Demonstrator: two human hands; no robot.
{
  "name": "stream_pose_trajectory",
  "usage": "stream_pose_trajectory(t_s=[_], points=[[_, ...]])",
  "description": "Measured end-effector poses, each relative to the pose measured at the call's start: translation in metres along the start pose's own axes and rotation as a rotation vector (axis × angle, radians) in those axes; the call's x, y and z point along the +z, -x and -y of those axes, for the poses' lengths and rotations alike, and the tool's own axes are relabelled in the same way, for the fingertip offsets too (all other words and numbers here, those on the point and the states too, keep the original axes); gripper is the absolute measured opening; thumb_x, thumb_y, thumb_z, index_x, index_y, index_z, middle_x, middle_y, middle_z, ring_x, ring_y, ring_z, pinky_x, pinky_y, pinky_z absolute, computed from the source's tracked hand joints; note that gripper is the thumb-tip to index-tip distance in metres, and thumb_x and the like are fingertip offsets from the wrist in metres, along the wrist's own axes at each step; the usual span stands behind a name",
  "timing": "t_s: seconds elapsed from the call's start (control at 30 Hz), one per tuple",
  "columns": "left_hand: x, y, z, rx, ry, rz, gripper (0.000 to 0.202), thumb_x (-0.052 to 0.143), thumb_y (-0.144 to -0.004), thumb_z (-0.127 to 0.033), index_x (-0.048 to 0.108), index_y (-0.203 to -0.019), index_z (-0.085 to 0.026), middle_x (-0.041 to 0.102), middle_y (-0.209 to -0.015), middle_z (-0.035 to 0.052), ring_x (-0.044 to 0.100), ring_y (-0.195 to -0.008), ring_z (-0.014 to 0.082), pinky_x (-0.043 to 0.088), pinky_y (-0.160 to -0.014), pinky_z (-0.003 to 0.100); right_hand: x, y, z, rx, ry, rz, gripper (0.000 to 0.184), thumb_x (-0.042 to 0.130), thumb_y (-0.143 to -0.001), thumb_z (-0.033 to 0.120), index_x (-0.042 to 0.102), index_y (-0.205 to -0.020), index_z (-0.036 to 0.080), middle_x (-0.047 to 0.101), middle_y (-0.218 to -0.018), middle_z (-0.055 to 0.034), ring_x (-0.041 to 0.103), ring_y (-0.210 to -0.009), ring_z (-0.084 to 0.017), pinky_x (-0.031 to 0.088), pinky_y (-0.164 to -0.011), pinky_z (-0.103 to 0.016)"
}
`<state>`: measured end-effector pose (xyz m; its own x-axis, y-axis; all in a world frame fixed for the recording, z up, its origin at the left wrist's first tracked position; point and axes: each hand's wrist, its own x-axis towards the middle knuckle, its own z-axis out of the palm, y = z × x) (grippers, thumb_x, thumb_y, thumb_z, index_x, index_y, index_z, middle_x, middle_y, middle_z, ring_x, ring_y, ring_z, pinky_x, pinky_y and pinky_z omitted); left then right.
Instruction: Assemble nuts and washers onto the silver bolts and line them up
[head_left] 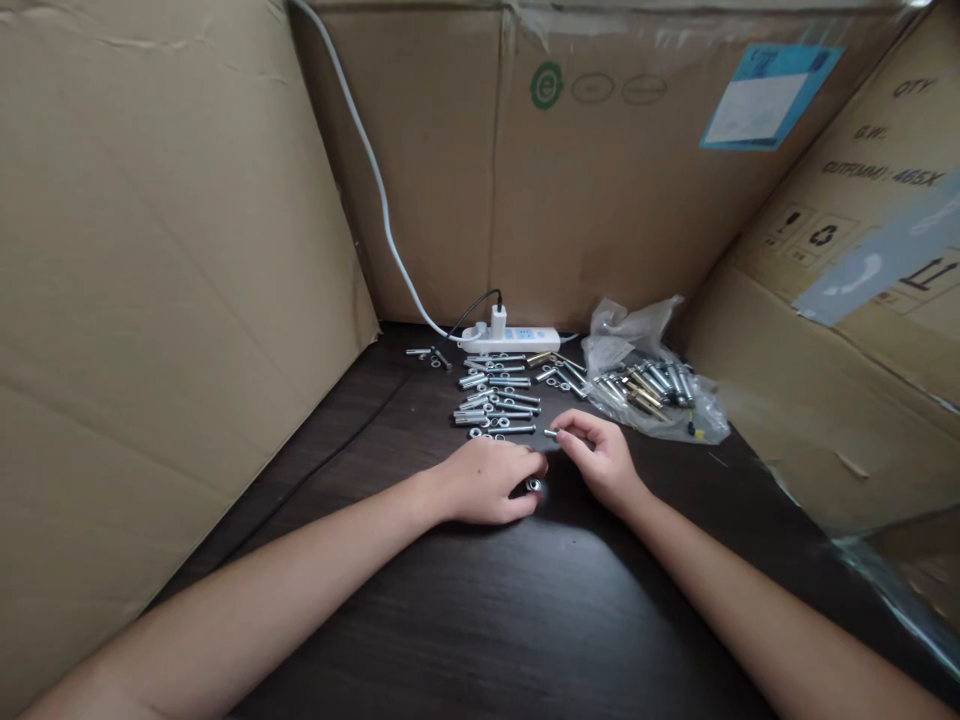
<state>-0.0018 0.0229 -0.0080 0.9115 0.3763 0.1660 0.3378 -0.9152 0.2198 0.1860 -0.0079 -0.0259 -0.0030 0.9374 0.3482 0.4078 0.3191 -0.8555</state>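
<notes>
My left hand (491,480) rests on the dark table (465,620) with its fingers curled, and a small metal nut or washer (534,485) sits at its fingertips. My right hand (600,455) is pinched on a small metal bolt (553,433) just to the right of the left hand. Beyond both hands lie several bolts, sleeves and washers (499,395) in rough rows. A clear plastic bag (645,375) holding several more bolts lies to the right of them.
A white power strip (514,338) with a plugged charger lies at the back, its white cable (375,190) running up the wall. Cardboard walls (150,300) close in the left, back and right sides. A black cable (315,470) crosses the table at left.
</notes>
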Motion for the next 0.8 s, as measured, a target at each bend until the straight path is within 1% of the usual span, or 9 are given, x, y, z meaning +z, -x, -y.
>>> stream_pose_trajectory(t_s=[0.07, 0.17, 0.23, 0.27, 0.33, 0.37, 0.5, 0.6, 0.8], points=[[0.0, 0.0, 0.0, -0.031, 0.024, -0.056, 0.012, 0.05, -0.083, -0.029, 0.054, -0.088, -0.019, 0.062, -0.08, -0.0001, 0.058, -0.072, 0.0154, 0.042, -0.064, 0.025, 0.0, 0.0, -0.001, -0.002, 0.007, 0.004, 0.015, 0.051, -0.079, 0.029, 0.06, -0.076, 0.016, 0.055, -0.063, 0.0013, 0.046, -0.055, -0.011, 0.036, -0.053, -0.023], [-0.001, 0.0, 0.001, -0.106, 0.06, -0.207, 0.008, 0.045, -0.084, -0.021, 0.052, -0.085, -0.018, 0.06, -0.079, -0.0003, 0.056, -0.07, 0.0132, 0.042, -0.065, 0.024, -0.001, 0.0, -0.001, -0.006, 0.02, 0.017, 0.017, 0.052, -0.079, 0.029, 0.061, -0.075, 0.016, 0.057, -0.064, 0.0005, 0.049, -0.057, -0.012, 0.038, -0.055, -0.023], [-0.001, 0.0, 0.001, -0.144, 0.086, -0.294, 0.012, 0.045, -0.083, -0.021, 0.051, -0.093, -0.018, 0.059, -0.084, 0.0009, 0.056, -0.071, 0.013, 0.042, -0.066, 0.024, -0.001, -0.001, 0.001, 0.0, 0.009, 0.05, 0.018, 0.052, -0.079, 0.03, 0.062, -0.076, 0.015, 0.059, -0.064, -0.0002, 0.05, -0.058, -0.013, 0.039, -0.056, -0.023], [-0.001, 0.0, 0.001, -0.151, 0.098, -0.315, 0.017, 0.047, -0.082, -0.022, 0.05, -0.099, -0.017, 0.059, -0.088, 0.0017, 0.056, -0.072, 0.0133, 0.043, -0.066, 0.024, -0.001, 0.0, 0.002, 0.0, -0.003, 0.075, 0.019, 0.052, -0.079, 0.03, 0.063, -0.076, 0.015, 0.06, -0.064, -0.0005, 0.051, -0.059, -0.013, 0.04, -0.056, -0.024], [-0.001, 0.0, 0.001, -0.135, 0.111, -0.309, 0.027, 0.049, -0.082, -0.026, 0.047, -0.108, -0.018, 0.058, -0.094, 0.003, 0.056, -0.076, 0.014, 0.044, -0.067, 0.025, -0.001, 0.0, 0.004, -0.013, -0.025, 0.138, 0.02, 0.051, -0.079, 0.03, 0.063, -0.076, 0.015, 0.062, -0.066, -0.0011, 0.053, -0.06, -0.014, 0.04, -0.057, -0.024], [0.0, 0.0, 0.001, -0.12, 0.114, -0.293, 0.028, 0.049, -0.083, -0.027, 0.046, -0.11, -0.019, 0.057, -0.096, 0.0032, 0.056, -0.077, 0.0142, 0.045, -0.069, 0.025, -0.002, 0.0, 0.005, -0.027, -0.03, 0.172, 0.02, 0.051, -0.08, 0.03, 0.064, -0.076, 0.015, 0.062, -0.066, -0.0013, 0.053, -0.061, -0.014, 0.041, -0.058, -0.024], [0.001, 0.0, 0.002, -0.07, 0.119, -0.232, 0.021, 0.045, -0.088, -0.029, 0.049, -0.107, -0.02, 0.056, -0.096, 0.0029, 0.057, -0.082, 0.014, 0.046, -0.072, 0.025, -0.002, 0.001, 0.01, -0.077, 0.002, 0.275, 0.022, 0.05, -0.081, 0.03, 0.062, -0.07, 0.015, 0.06, -0.062, -0.0008, 0.052, -0.059, -0.014, 0.039, -0.057, -0.023], [0.002, 0.0, 0.002, -0.06, 0.111, -0.22, 0.02, 0.045, -0.089, -0.03, 0.05, -0.105, -0.02, 0.057, -0.095, 0.0028, 0.057, -0.082, 0.014, 0.046, -0.072, 0.025, -0.002, 0.002, 0.011, -0.082, 0.028, 0.285, 0.025, 0.051, -0.081, 0.032, 0.059, -0.065, 0.015, 0.057, -0.058, 0.0001, 0.049, -0.056, -0.013, 0.037, -0.055, -0.022], [0.003, -0.001, 0.002, -0.076, 0.075, -0.243, 0.019, 0.045, -0.089, -0.028, 0.049, -0.106, -0.02, 0.057, -0.096, 0.0028, 0.057, -0.083, 0.0143, 0.046, -0.072, 0.025, -0.001, 0.001, 0.011, -0.07, -0.013, 0.268, 0.024, 0.051, -0.082, 0.032, 0.062, -0.07, 0.015, 0.06, -0.062, -0.0003, 0.052, -0.059, -0.013, 0.039, -0.057, -0.023]])
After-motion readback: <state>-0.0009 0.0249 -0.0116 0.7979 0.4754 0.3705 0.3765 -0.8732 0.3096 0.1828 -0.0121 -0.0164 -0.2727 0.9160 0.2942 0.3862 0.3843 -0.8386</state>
